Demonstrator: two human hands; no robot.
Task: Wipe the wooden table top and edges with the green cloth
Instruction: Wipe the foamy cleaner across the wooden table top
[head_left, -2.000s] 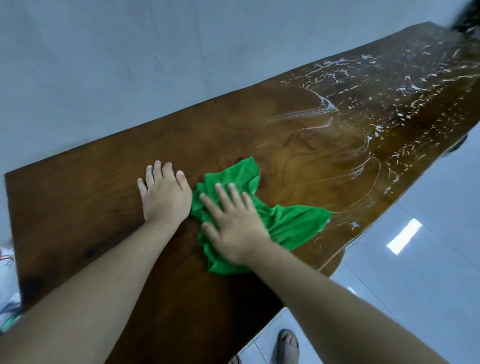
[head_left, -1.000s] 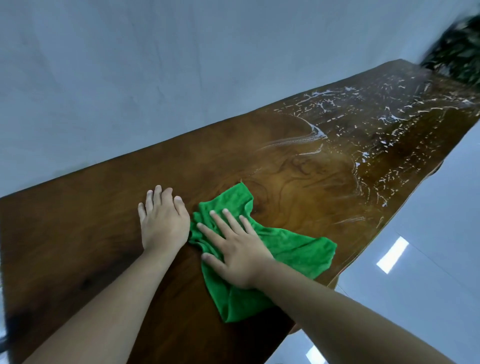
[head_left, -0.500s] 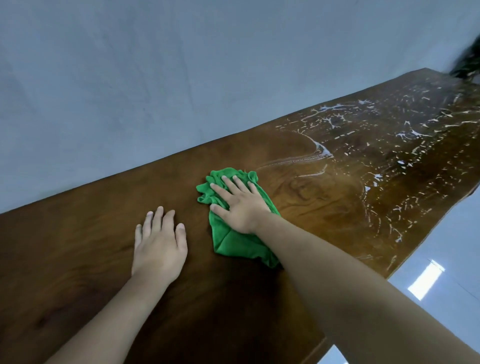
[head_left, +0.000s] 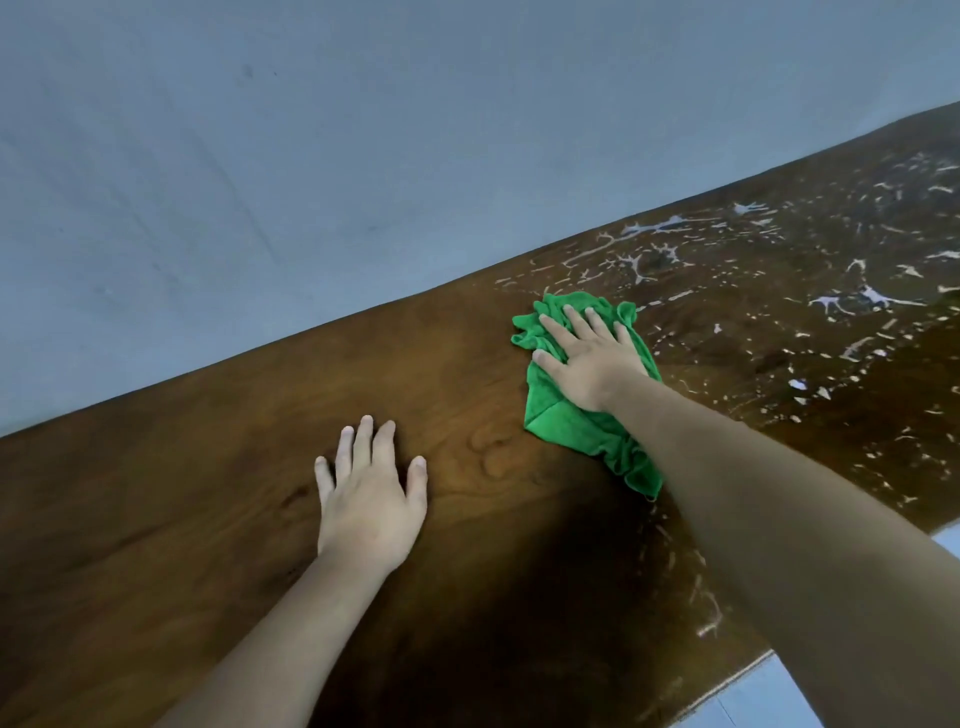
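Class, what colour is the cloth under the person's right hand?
Bright green. The cloth shows best in the head view, pressed flat under the right hand.

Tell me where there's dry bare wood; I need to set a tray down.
Dry bare table lies left of the left hand, and between that hand and the green cloth under the right hand. Right of the cloth it is crowded with wet streaks.

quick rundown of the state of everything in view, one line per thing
green cloth: bunched, flat on the table, pinned under the right hand
brown wooden table top: dry-looking on the left, streaked with white wet patches on the right
wet streaks: unwiped, just beyond the cloth
right hand: open, fingers spread, pressing on the cloth
left hand: open, palm down on bare wood, apart from the cloth
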